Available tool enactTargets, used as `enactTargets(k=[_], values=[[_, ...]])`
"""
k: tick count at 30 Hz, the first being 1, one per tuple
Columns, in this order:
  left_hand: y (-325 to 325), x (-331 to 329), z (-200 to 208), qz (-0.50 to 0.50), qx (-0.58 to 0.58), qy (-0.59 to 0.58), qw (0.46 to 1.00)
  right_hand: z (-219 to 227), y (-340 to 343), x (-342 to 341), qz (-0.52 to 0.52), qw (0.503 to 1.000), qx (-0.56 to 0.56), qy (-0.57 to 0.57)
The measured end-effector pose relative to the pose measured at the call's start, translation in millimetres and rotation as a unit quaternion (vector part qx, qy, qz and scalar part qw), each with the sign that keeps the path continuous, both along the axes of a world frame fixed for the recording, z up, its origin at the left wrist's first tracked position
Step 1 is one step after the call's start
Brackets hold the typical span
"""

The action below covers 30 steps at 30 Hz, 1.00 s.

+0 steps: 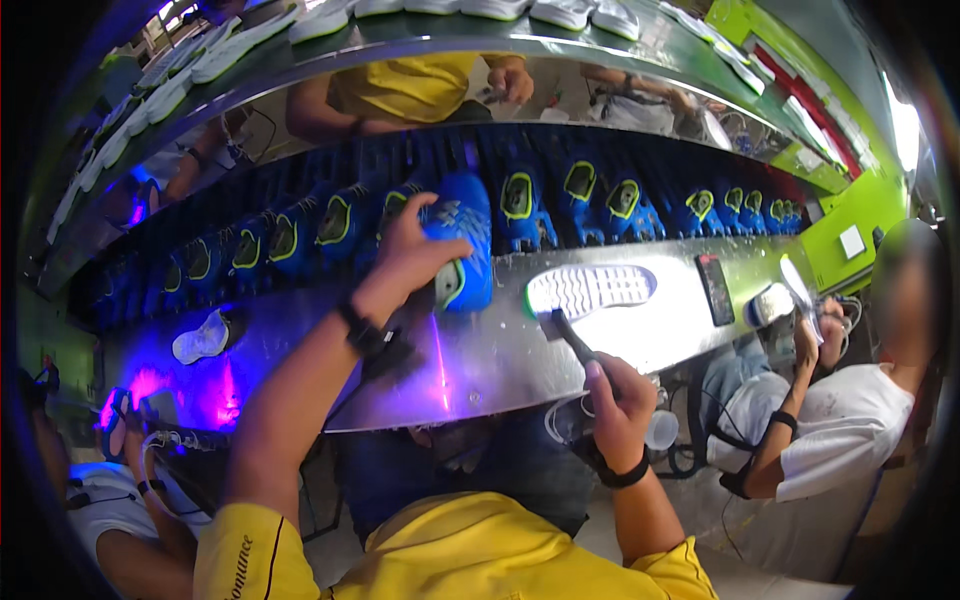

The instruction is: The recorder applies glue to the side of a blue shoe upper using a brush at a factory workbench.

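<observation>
At the row's front edge my left hand point(408, 255) grips a blue shoe upper point(468, 225), thumb and fingers spread across its side. The upper stands on end, with part of its yellow-green-edged opening facing me. My right hand point(624, 400) is closed around the handle of a dark brush point(572, 338). The brush head is at the lower left edge of a white shoe sole point(600, 288); whether it touches is unclear. That sole lies on the metal table under bright light, its grooved pattern up and a green tip at the left.
Several blue shoe uppers point(518, 200) line the back of the metal table point(500, 345). White soles point(490, 8) sit on a raised shelf. Another sole point(202, 338) lies left; a flat black object point(714, 290) lies right. People work at both sides. A clear cup point(661, 430) is below the edge.
</observation>
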<state>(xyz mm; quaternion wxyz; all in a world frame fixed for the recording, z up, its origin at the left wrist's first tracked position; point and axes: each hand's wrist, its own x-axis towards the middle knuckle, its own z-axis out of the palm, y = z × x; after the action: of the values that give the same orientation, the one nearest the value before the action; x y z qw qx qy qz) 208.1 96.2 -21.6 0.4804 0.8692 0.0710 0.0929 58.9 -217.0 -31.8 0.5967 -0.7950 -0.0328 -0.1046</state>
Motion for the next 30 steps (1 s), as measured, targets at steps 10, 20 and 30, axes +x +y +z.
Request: enactTargets(k=[10, 20, 30], values=[[-6.4, 164.0, -52.4, -0.066, 0.392, -0.050, 0.916, -12.2, -4.8, -6.7, -0.012, 1.000, -0.027, 0.007], [154.3, 113.5, -11.0, 0.013, 0.496, 0.071, 0.865, -16.5, 2.0, -15.9, -0.010, 1.000, 0.003, 0.015], [205.5, -4.5, 3.2, 0.051, -0.138, 0.057, 0.987, 9.8, 29.1, -25.4, 0.017, 0.999, -0.042, 0.018]])
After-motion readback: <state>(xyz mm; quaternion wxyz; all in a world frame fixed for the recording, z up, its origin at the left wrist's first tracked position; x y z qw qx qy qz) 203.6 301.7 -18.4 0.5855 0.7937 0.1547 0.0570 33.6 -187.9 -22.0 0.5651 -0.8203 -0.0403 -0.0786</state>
